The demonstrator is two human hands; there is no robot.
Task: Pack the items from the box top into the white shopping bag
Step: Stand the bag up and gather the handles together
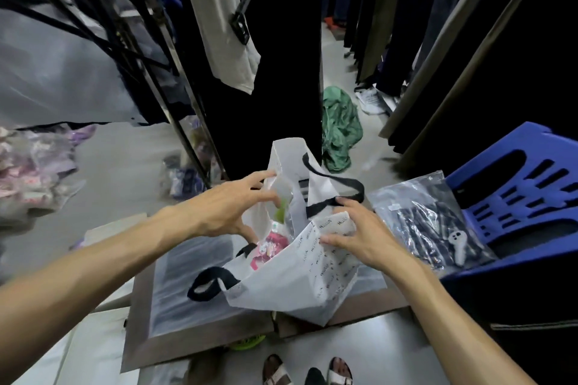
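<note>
My left hand point(231, 209), fingers spread, holds nothing. My right hand point(359, 234) pinches the limp white bag point(291, 287) on the box point(200, 331); packet point(428, 222) at three o'clock looks light, slippery: grasp its edge.

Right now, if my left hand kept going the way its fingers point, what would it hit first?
Probably the far wall of the white shopping bag: the left hand already has its fingertips at the bag's mouth, though depth is hard to judge.

Even, diffuse overhead light is brightening the pale floor point(125, 150), while the hanging dark garments point(281, 72) are falling into near-black shadow. Wide-angle distortion is bending the edges; motion blur is softening the clear-wrapped packages point(34, 162) at left.
</note>
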